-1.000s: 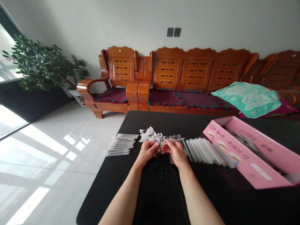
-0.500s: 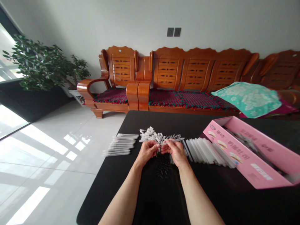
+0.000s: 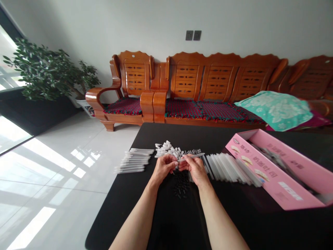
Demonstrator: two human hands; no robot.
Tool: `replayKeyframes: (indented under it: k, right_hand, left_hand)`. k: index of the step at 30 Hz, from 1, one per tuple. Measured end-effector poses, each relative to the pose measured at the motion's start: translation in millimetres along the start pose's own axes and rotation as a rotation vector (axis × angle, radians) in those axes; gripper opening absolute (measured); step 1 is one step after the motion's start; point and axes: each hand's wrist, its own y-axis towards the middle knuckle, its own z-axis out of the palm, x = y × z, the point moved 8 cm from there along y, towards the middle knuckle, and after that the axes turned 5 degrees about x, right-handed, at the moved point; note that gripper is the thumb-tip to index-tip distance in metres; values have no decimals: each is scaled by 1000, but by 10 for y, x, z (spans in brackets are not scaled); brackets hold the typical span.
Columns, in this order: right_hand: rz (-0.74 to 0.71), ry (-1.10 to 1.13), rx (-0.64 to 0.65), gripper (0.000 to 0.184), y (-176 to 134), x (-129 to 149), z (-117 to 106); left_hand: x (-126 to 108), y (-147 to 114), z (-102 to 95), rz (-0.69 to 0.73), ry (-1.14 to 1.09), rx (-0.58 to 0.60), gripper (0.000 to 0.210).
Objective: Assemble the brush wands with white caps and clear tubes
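Observation:
A slim whitish pen (image 3: 198,155) is held between my two hands, its pointed end toward the right. My right hand (image 3: 196,169) is closed round its barrel. My left hand (image 3: 164,167) pinches at the pen's other end; fingers hide what exactly lies there. Just beyond the hands is a heap of small white caps (image 3: 166,149). Small black plugs (image 3: 180,187) lie scattered below the hands. To the left, white pens (image 3: 134,160) lie in a row, and to the right are translucent tubes (image 3: 225,167) side by side. Thin refills (image 3: 195,151) show partly behind my right hand.
A pink box (image 3: 256,170) with things inside stands on the black table (image 3: 145,215) at the right. Behind the table is a wooden sofa (image 3: 187,76) with a turquoise pillow (image 3: 275,109). A potted plant (image 3: 49,73) stands at the left.
Both hands stay in nearly the same place with the pen. The fingers have shifted only slightly; nothing else has moved.

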Motion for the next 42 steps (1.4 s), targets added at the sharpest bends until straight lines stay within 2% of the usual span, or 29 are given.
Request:
replayKeyframes:
  k: [3,7,11,15,21,26,29,32,36,42]
  right_hand:
    - [5,-2,-4,34,4,-10,-12]
    - [5,-12,1,35,7,-26,-18]
    - [3,-20,2,34,3,-26,-12]
    - [2,-24,-5,34,3,-17,-15]
    - [3,-21,-8,36,5,-14,-12]
    - [22,-44,-44,37,-3,-30,-37]
    - [27,-46,-62,38,-6,-37,-53]
    - [26,-41,-67,38,-5,-41,-59]
    - [32,-47,-66,39,0,-57,-66]
    - [47,-49,-101,40,-1,-80,-106]
  left_hand:
    - [-8,-8,-7,-10,31,-9,40]
    - [49,-19,11,-59,134,37,46]
    - [14,-2,10,-17,58,21,38]
    - [-13,-7,-23,-13,37,-22,40]
    - [52,-27,28,-65,106,53,41]
    - [14,-15,6,-37,57,-9,39]
    - [16,-22,-13,-58,131,-16,41]
    - [49,-29,0,-88,205,30,46]
    - [44,-25,25,-70,192,56,41]
    - [-19,-36,26,-12,261,2,32]
